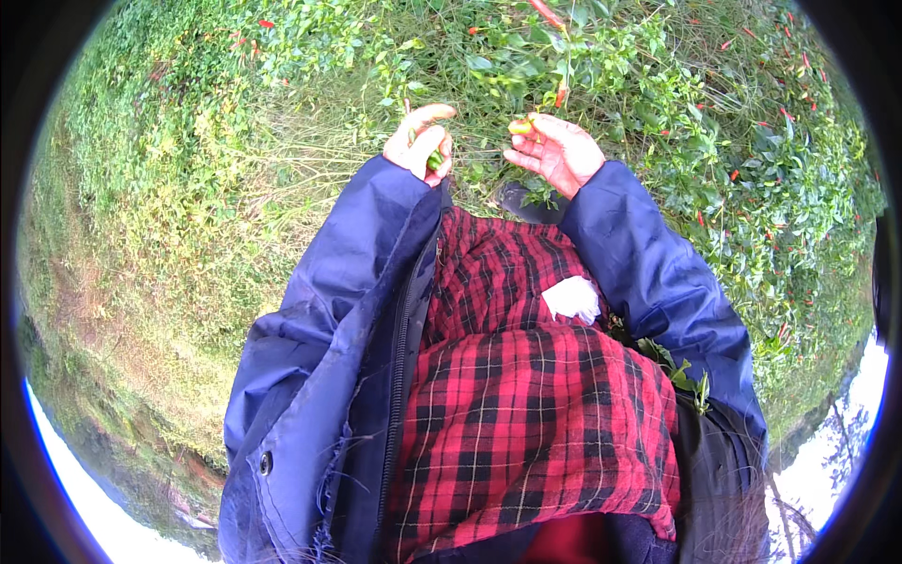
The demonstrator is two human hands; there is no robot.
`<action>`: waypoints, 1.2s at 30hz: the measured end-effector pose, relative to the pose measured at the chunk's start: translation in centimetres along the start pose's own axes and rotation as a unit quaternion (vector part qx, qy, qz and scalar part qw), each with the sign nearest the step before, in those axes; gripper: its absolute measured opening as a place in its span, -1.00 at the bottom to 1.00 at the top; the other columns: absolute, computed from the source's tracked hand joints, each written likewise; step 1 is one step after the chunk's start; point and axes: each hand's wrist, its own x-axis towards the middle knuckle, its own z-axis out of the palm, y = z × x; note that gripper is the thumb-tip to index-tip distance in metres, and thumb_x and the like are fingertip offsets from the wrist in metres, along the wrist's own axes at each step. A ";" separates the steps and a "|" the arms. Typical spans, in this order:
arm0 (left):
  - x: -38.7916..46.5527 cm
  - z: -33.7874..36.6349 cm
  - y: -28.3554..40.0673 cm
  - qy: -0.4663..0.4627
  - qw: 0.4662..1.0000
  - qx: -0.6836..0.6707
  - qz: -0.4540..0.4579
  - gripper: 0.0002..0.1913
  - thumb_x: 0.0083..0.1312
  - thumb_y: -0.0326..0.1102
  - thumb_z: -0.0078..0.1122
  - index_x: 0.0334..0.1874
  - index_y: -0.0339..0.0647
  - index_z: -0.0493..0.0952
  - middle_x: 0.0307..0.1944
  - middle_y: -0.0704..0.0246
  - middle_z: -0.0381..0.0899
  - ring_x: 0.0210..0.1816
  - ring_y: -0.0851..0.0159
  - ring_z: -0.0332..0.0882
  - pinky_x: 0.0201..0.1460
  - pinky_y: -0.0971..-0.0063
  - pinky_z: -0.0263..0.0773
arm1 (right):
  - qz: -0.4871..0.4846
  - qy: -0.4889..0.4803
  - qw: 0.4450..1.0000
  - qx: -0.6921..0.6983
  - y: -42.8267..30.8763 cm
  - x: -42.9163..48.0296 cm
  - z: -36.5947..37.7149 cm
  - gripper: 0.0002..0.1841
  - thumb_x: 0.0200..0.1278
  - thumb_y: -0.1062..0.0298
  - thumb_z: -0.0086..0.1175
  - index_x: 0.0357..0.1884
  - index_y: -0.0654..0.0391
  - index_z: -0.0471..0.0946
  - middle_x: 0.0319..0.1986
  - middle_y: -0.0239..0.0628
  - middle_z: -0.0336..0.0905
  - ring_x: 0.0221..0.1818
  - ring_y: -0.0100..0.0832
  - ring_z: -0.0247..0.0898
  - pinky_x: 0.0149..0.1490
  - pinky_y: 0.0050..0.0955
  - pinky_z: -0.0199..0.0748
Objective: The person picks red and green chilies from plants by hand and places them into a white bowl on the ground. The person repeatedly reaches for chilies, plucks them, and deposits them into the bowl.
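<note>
My left hand (pixel 423 144) curls around a green chili pepper (pixel 436 161), with its index finger stretched out. Most of what lies in that palm is hidden by the fingers. Across from it, the fingertips of my right hand (pixel 560 151) pinch a yellow-orange chili pepper (pixel 520 127). The other fingers of this hand are spread and the palm is partly turned up. Just above the right hand, a red chili pepper (pixel 561 95) hangs among green leaves, and a longer red chili pepper (pixel 548 14) shows at the top edge.
Chili plants (pixel 768 155) with several red pods grow thickly on the right. Dry grass (pixel 303 169) and weeds cover the ground leftward. Below my hands are a dark shoe (pixel 525 203), a red plaid cloth (pixel 535 409) and a white scrap (pixel 572 299) on it. Leaves (pixel 680 374) stick out beside my right sleeve.
</note>
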 end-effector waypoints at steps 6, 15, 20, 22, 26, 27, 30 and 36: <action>0.6 3.1 0.7 -0.098 0.972 0.146 -0.156 -0.70 0.27 -0.13 -0.15 -0.38 -0.26 0.40 -0.66 0.49 0.26 -0.75 0.56 0.11 -0.75 0.71 0.00 | -0.049 0.040 0.987 -0.147 0.7 -0.1 -0.2 -0.84 0.11 0.26 0.02 -0.34 0.12 0.48 -0.43 -0.42 0.49 -0.39 -0.57 0.39 -0.18 -0.56 0.38; 2.0 4.3 -2.2 0.020 0.979 0.133 -0.151 -0.76 0.22 -0.20 -0.09 -0.48 -0.23 0.37 -0.67 0.46 0.28 -0.73 0.52 0.17 -0.73 0.65 0.08 | -0.135 0.082 0.954 -0.255 1.4 -0.4 -0.6 -0.83 0.09 0.29 0.02 -0.37 0.16 0.50 -0.47 -0.39 0.50 -0.43 -0.62 0.35 -0.24 -0.64 0.30; 1.5 0.6 -1.9 0.000 0.991 -0.023 -0.130 -0.76 0.25 -0.17 -0.15 -0.28 -0.23 0.32 -0.60 0.45 0.28 -0.70 0.48 0.19 -0.77 0.63 0.06 | -0.056 0.062 0.985 -0.151 0.6 -0.9 -0.9 -0.68 0.17 0.09 -0.16 -0.21 0.08 0.46 -0.25 -0.44 0.44 -0.19 -0.53 0.30 -0.11 -0.49 0.24; 1.0 0.7 -2.4 -0.083 0.990 0.016 -0.117 -0.72 0.24 -0.19 -0.13 -0.14 -0.25 0.35 -0.58 0.43 0.33 -0.71 0.48 0.22 -0.78 0.66 0.06 | -0.007 0.023 0.996 -0.087 0.8 -1.1 -0.9 -0.66 0.17 0.06 -0.16 -0.16 0.06 0.43 -0.20 -0.45 0.42 -0.16 -0.53 0.28 -0.09 -0.48 0.22; 0.4 3.2 -3.9 -0.129 0.979 0.058 -0.148 -0.72 0.22 -0.19 -0.06 -0.12 -0.22 0.39 -0.59 0.44 0.35 -0.73 0.51 0.23 -0.77 0.70 0.06 | 0.010 -0.013 0.999 -0.039 1.3 -1.1 -0.7 -0.61 0.17 0.03 -0.17 -0.04 0.04 0.36 -0.12 -0.47 0.37 -0.11 -0.52 0.26 -0.05 -0.47 0.19; 0.5 3.8 -4.1 -0.127 0.976 0.067 -0.167 -0.72 0.22 -0.19 -0.05 -0.13 -0.21 0.39 -0.59 0.45 0.35 -0.73 0.51 0.23 -0.77 0.71 0.06 | 0.003 -0.022 0.999 -0.038 1.4 -1.1 -0.7 -0.60 0.17 0.03 -0.17 -0.03 0.05 0.35 -0.12 -0.47 0.36 -0.11 -0.52 0.26 -0.04 -0.46 0.18; 0.8 5.4 -4.6 -0.081 0.985 0.076 -0.130 -0.81 0.20 -0.18 -0.01 -0.35 -0.16 0.42 -0.62 0.47 0.34 -0.72 0.53 0.24 -0.76 0.71 0.06 | 0.012 -0.041 0.998 -0.054 1.7 -1.0 -0.9 -0.55 0.17 0.02 -0.17 0.02 0.08 0.31 -0.10 -0.44 0.36 -0.07 -0.48 0.24 -0.02 -0.45 0.16; 1.7 6.3 -4.6 -0.070 0.987 0.087 -0.119 -0.81 0.18 -0.20 0.02 -0.49 -0.14 0.37 -0.64 0.44 0.34 -0.72 0.49 0.26 -0.76 0.68 0.08 | 0.020 -0.089 0.994 -0.056 1.9 -0.5 -1.7 -0.56 0.16 0.06 -0.14 0.01 0.12 0.32 -0.21 -0.43 0.41 -0.30 -0.51 0.22 -0.14 -0.47 0.19</action>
